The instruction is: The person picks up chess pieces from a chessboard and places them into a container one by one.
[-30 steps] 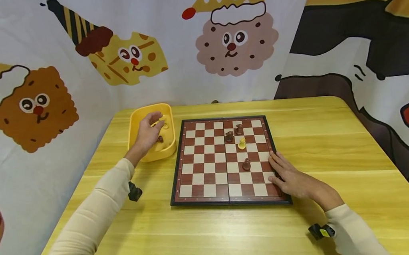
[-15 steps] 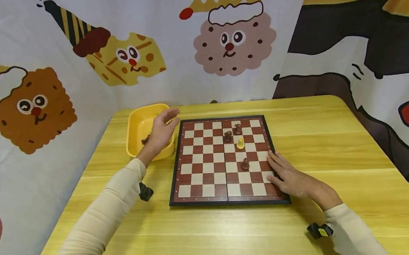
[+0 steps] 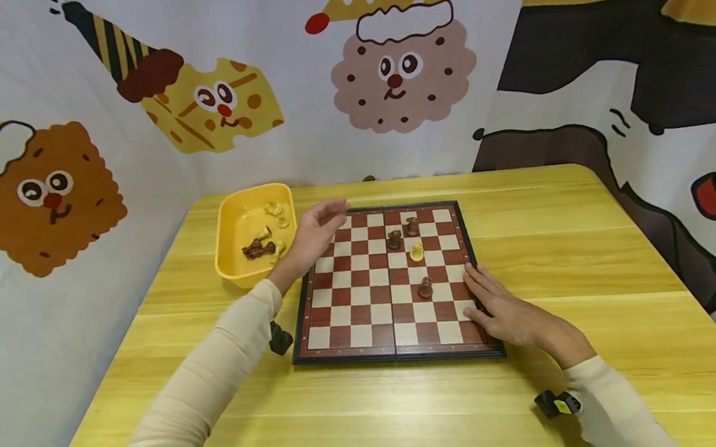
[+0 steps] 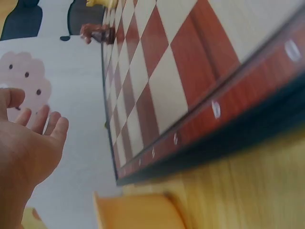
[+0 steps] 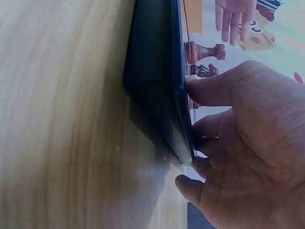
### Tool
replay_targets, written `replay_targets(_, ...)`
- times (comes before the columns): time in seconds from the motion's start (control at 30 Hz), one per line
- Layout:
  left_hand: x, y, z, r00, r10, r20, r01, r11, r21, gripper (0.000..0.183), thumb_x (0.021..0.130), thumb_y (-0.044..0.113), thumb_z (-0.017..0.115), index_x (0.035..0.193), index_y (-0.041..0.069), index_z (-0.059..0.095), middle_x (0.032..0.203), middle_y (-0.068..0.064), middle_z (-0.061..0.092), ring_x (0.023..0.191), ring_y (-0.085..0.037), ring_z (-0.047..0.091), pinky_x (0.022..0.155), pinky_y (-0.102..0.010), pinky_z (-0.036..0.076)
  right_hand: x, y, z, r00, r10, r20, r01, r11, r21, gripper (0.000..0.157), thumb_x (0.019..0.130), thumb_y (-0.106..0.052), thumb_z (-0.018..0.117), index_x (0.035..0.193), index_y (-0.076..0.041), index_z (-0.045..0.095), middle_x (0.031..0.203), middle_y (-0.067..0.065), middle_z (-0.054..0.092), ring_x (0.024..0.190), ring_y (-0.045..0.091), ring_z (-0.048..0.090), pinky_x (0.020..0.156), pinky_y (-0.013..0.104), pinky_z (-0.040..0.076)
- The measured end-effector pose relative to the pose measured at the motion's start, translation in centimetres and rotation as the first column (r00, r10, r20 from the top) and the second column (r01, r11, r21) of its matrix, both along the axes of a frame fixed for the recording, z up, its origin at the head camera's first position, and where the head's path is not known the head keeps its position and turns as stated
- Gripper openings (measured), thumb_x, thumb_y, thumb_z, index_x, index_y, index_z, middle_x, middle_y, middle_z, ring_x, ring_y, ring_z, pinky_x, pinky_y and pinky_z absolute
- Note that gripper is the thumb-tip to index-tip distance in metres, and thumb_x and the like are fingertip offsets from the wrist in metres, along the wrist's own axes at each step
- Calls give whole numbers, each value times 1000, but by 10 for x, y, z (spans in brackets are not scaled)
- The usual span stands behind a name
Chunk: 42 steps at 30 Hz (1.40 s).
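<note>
A red-and-white chessboard (image 3: 354,297) with a dark rim lies on the table. On its right half stand a brown rook (image 5: 205,51), a yellow chess piece (image 3: 416,251) and two dark brown chess pieces (image 3: 411,226), one of them a knight (image 4: 97,33). My left hand (image 3: 316,237) hovers above the board's far left corner, fingers loosely extended; nothing shows between them in the left wrist view. Along the right edge rests my right hand (image 3: 507,313), its thumb and fingertips touching the dark rim.
Left of the board is a yellow plastic bin (image 3: 226,251) holding several yellow and brown chess pieces (image 3: 257,248). The wooden table (image 3: 373,419) ends at a cartoon-printed curtain (image 3: 302,158) behind. A black wrist device (image 3: 555,403) sits at the right sleeve.
My left hand has moved right, from over the yellow bin to over the board's far left corner, uncovering the pieces in the bin. My right hand has stayed on the board's edge.
</note>
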State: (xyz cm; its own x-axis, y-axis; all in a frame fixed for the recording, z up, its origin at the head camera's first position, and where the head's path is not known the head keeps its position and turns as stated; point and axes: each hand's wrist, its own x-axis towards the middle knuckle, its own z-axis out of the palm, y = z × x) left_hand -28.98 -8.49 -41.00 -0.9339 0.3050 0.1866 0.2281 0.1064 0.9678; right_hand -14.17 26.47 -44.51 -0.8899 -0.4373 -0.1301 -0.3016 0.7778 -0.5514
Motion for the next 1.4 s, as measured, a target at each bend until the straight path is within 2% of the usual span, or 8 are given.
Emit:
replay_targets(0.27, -5, 30, -12, 998, 2, 61, 0, 1000, -31, 35, 105, 7, 58, 139, 2, 58, 135, -17, 61, 124, -28, 57, 104, -44, 46, 0, -3, -1, 1000, 15, -20, -15, 1000, 19, 69, 109, -29, 50, 155, 15, 21, 165, 28, 9, 151, 46, 2, 117, 63, 16)
replay_targets(0.37, -6, 40, -18, 994, -53, 100, 58, 997, -43, 37, 105, 8, 58, 142, 3, 56, 138, -19, 58, 125, -28, 56, 105, -46, 45, 0, -3, 0, 1000, 10, -16, -10, 1000, 29, 70, 109, -29, 50, 155, 14, 21, 165, 27, 9, 151, 45, 2, 117, 62, 17)
replay_targets(0.5, -6, 51, -24, 976, -140, 169, 155, 985, -75, 43, 105, 10, 59, 146, 1, 52, 143, -18, 54, 128, -28, 54, 107, -46, 45, 1, -3, 1, 1000, 6, -16, -6, 1000, 28, 69, 109, -28, 51, 155, 14, 21, 165, 27, 9, 151, 45, 2, 117, 63, 17)
replay_targets(0.6, -7, 57, -28, 968, -157, 197, 184, 975, -128, 46, 103, 9, 61, 148, 0, 50, 144, -12, 55, 130, -27, 52, 106, -41, 46, 1, -2, 1, 1000, 8, -29, -7, 1000, 28, 68, 109, -27, 51, 154, 15, 22, 165, 28, 10, 151, 46, 3, 116, 63, 18)
replay_targets(0.8, -5, 70, -37, 973, -163, 166, 200, 951, -237, 41, 104, 2, 58, 145, 1, 55, 140, -11, 59, 129, -23, 54, 100, -32, 50, 1, -1, -2, 1000, -2, -15, 3, 999, 34, 70, 109, -29, 51, 156, 13, 21, 166, 26, 9, 151, 44, 2, 117, 62, 17)
replay_targets(0.93, 0, 76, -39, 976, -153, 155, 187, 952, -243, 36, 105, 3, 56, 141, 1, 59, 134, -11, 63, 125, -21, 58, 97, -30, 51, 0, -1, -1, 1000, -2, -16, 2, 999, 32, 70, 109, -30, 51, 155, 13, 21, 166, 26, 9, 151, 44, 2, 117, 63, 17)
replay_targets(1.13, 0, 79, -38, 984, -93, 149, 129, 958, -257, 31, 104, 6, 59, 135, 3, 66, 126, -6, 68, 116, -18, 62, 90, -30, 54, 1, -2, -1, 999, 3, -31, -2, 1000, 16, 69, 109, -28, 50, 154, 15, 21, 165, 28, 9, 151, 46, 1, 116, 64, 16)
replay_targets(1.4, -2, 80, -40, 994, -88, 72, 106, 942, -319, 29, 105, 10, 58, 132, 4, 68, 126, -6, 68, 116, -18, 62, 89, -29, 53, 1, 0, -2, 1000, 2, -11, -2, 1000, -9, 70, 108, -28, 52, 155, 14, 21, 166, 27, 8, 151, 45, 0, 116, 64, 16)
